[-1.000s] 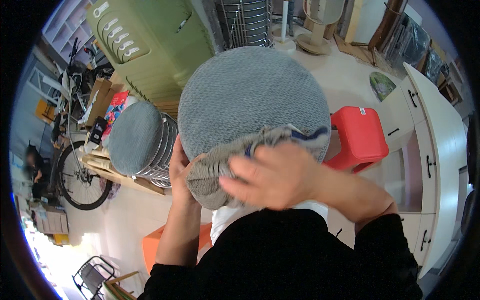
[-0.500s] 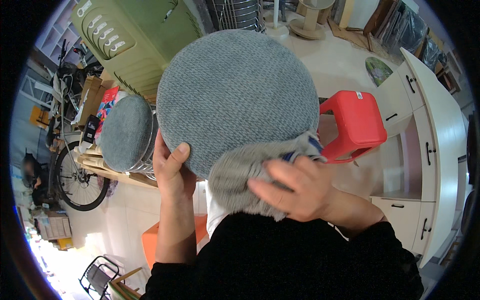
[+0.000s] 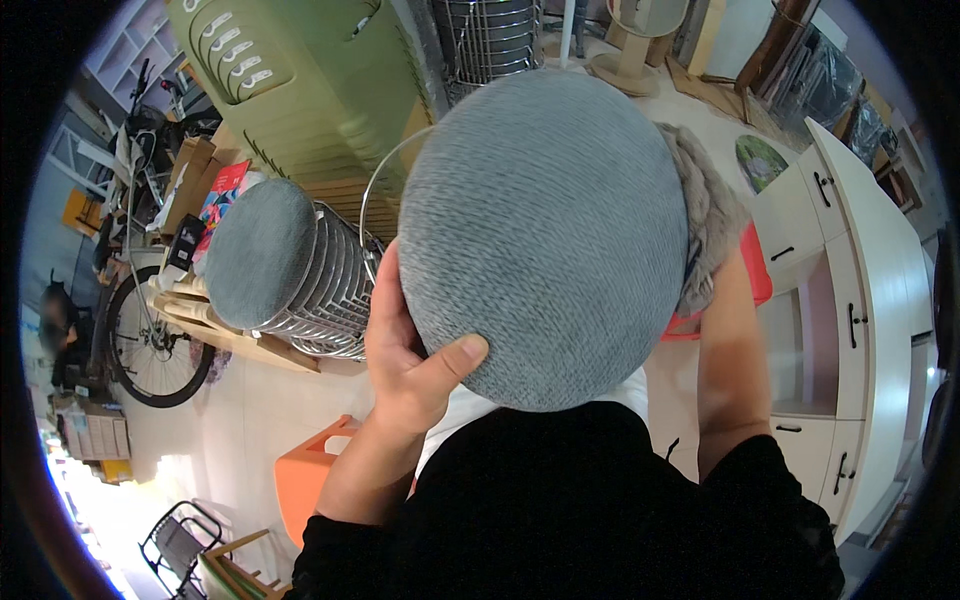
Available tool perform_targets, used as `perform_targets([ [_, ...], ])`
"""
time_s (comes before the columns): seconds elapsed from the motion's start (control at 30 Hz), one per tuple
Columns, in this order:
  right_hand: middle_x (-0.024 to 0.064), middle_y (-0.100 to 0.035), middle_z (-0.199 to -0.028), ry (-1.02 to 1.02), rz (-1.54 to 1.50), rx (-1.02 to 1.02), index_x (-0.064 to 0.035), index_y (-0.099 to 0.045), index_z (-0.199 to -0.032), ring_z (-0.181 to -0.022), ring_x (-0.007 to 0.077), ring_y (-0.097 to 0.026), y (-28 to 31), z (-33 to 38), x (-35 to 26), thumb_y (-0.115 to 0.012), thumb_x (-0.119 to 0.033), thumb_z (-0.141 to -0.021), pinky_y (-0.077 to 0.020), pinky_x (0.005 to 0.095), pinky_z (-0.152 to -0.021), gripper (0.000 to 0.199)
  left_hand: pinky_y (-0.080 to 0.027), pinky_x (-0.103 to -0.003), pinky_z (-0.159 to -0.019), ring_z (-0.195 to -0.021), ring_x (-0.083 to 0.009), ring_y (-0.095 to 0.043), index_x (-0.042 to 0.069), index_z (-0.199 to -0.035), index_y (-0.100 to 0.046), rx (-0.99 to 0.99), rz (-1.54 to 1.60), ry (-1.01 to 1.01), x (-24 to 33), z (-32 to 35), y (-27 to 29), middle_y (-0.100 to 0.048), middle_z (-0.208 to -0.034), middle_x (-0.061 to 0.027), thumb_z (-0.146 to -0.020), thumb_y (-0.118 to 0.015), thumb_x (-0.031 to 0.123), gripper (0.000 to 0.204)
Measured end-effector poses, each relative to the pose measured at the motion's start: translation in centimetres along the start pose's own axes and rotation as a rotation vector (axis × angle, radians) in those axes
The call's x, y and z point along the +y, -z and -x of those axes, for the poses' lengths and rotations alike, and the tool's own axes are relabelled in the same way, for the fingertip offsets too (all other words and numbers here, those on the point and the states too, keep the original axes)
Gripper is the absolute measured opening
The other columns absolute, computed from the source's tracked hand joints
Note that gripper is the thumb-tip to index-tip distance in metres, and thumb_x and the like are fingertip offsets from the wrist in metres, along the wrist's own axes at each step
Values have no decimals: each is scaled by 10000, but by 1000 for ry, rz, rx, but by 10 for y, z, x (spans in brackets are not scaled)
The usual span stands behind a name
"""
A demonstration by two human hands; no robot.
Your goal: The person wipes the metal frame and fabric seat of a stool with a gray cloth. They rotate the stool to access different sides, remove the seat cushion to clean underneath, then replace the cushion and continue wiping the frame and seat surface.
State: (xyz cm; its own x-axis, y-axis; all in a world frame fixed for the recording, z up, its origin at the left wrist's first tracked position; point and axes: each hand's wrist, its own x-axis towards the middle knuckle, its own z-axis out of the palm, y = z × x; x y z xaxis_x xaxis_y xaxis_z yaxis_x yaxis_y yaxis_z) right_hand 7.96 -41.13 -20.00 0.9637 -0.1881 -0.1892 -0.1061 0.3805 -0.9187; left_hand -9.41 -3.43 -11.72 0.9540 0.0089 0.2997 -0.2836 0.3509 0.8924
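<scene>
A round stool seat (image 3: 545, 240) with grey-blue woven upholstery is tilted up in front of me. Around its near left edge my left hand (image 3: 415, 365) is closed, thumb on top and fingers underneath. A curved metal rod (image 3: 372, 190) shows beyond the seat's left side. Against the right rim lies a bunched grey fuzzy cloth (image 3: 708, 215), with my right hand (image 3: 722, 285) at it; the cloth and seat hide the fingers. To the left, a matching grey seat (image 3: 260, 252) tops a stack of metal rings or frames (image 3: 335, 290).
A red plastic stool (image 3: 755, 262) stands behind my right forearm, an orange stool (image 3: 308, 480) at lower left. White drawers (image 3: 800, 200) line the right side. A large green plastic piece (image 3: 310, 90) rises at the back left; a bicycle wheel (image 3: 118, 345) is farther left.
My right hand and the cloth have moved from the seat's near edge round to its right side. The seat has shifted right and turned, with my left hand still gripping it.
</scene>
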Motion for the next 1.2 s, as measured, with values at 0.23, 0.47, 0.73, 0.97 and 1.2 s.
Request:
perform_targets([
  [0.23,72,-660,-1092,-142,-260,-62,-67,-584,-1244,-898,185,-639,-9,39,41,-574,-261,-947,-513,309,-814,355,-413,-365,-1009,-1177,-336,-554,-71,-1466,-195,-492,-629,-210,18,-21,22,-499,-1310,-257,-702,-733,12,938],
  [0.47,66,-674,-1046,-160,-267,-111,-95,-598,-1242,-857,217,-653,-22,60,73,-585,-329,-938,-516,322,-783,384,-535,-401,-722,-829,-342,-628,69,-1367,-473,-813,-944,-350,-21,-5,52,-633,-990,-149,-653,-647,-50,745],
  [0.73,151,-604,-1214,96,-408,-86,-38,-496,-1324,-1106,301,-605,-10,94,27,-446,-293,-981,-502,447,-961,430,-502,-403,-728,-828,-333,-598,43,-1256,-565,-672,-911,-194,-19,5,38,-610,-931,-148,-772,-697,107,506],
  [0.97,141,-669,-1090,387,650,-430,-12,-582,-1227,-984,246,-640,-172,155,15,-661,-194,-893,-490,340,-878,388,-465,-458,-778,-854,-364,-564,23,-1048,-635,-458,-1030,-324,-43,15,34,-579,-926,-159,-730,-740,184,372],
  [1.2,44,-644,-1133,-186,75,-838,-26,-511,-1315,-1063,130,-578,-171,149,40,-753,-83,-803,-440,288,-951,569,-456,-436,-819,-906,-359,-569,67,-965,-639,-650,-995,-318,-36,39,29,-581,-989,-139,-708,-745,197,306],
])
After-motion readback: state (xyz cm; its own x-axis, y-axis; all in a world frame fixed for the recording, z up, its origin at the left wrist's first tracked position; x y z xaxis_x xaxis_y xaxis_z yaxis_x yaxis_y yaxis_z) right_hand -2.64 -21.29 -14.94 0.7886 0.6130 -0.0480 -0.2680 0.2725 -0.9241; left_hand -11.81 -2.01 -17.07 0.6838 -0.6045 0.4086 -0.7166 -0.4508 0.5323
